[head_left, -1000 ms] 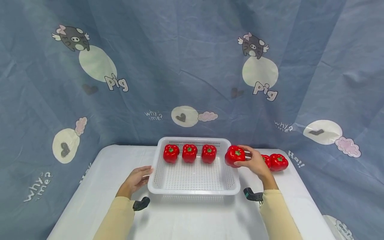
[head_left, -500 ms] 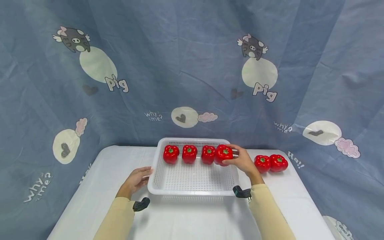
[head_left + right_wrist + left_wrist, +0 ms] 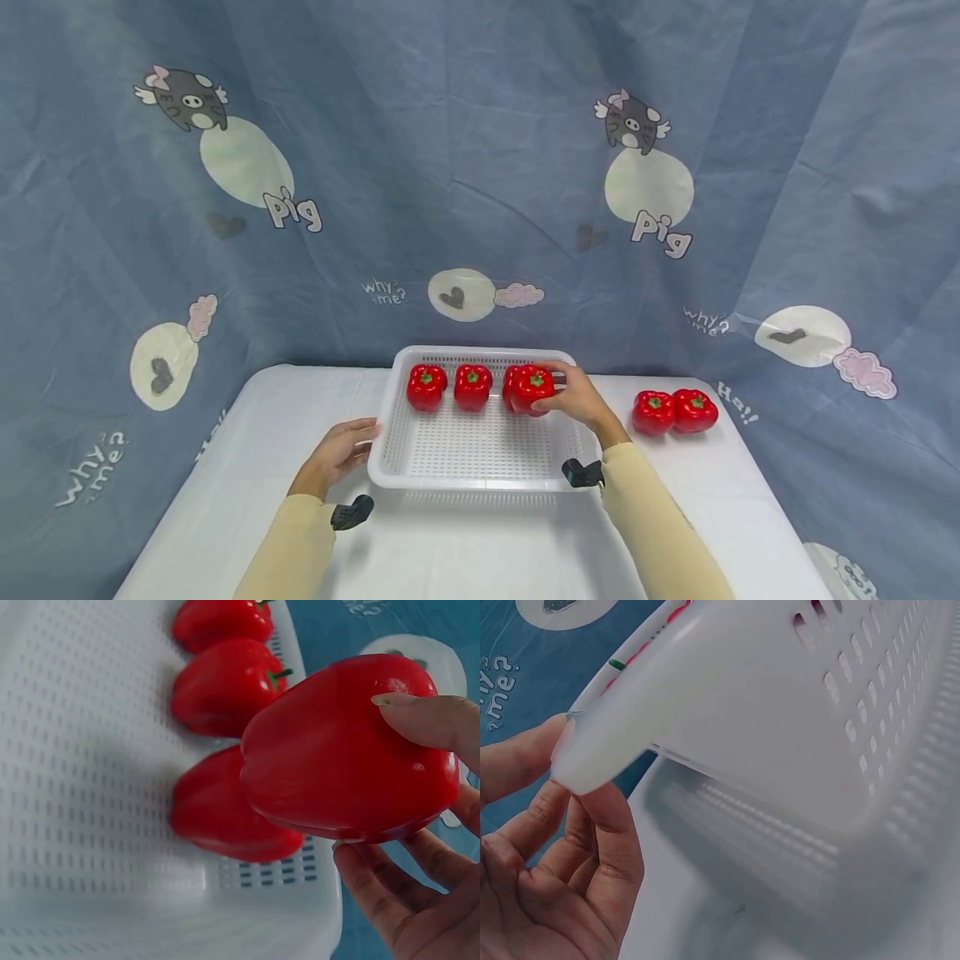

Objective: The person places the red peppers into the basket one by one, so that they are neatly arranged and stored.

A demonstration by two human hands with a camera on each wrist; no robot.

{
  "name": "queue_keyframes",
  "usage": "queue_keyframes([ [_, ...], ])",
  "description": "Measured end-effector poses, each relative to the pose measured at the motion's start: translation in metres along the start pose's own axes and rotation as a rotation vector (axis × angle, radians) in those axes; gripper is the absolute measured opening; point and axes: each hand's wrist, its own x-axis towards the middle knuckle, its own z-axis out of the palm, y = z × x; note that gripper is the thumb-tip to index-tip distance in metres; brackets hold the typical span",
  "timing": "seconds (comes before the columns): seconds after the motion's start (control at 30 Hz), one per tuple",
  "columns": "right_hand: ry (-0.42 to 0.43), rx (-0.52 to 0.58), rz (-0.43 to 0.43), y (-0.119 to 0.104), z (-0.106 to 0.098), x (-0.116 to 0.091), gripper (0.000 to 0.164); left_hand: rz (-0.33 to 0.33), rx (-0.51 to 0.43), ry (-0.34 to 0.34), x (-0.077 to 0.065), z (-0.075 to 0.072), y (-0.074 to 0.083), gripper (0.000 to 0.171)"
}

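My right hand [image 3: 581, 400] grips a red bell pepper [image 3: 345, 750] between thumb and fingers, above the right part of a white plastic basket [image 3: 480, 482]. In the head view this pepper partly covers the rightmost pepper [image 3: 229, 814] inside the basket. Two more, a middle pepper [image 3: 225, 686] and a left pepper [image 3: 427, 388], sit along the basket's back wall with green stems showing. My left hand [image 3: 562, 862] pinches the basket's left rim [image 3: 592, 761], thumb above and fingers below.
Two red bell peppers, one nearer [image 3: 653, 413] and one farther right [image 3: 694, 411], lie side by side on the white table [image 3: 450, 550] right of the basket. A blue printed curtain [image 3: 480, 208] hangs behind the table.
My right hand has carried its pepper leftward from the basket's right rim to over the rightmost pepper inside. My left hand has stayed at the left rim.
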Motion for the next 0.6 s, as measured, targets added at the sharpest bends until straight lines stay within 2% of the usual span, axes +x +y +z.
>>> queue_keyframes([
  [0.4,-0.009,-0.06,-0.011,-0.005,0.022,0.009,0.068,0.013,-0.009,0.001,0.0,0.001,0.0,0.052],
  [0.6,-0.012,-0.035,-0.014,-0.007,0.03,0.011,0.068,0.014,-0.006,-0.001,0.001,0.001,-0.001,0.053],
])
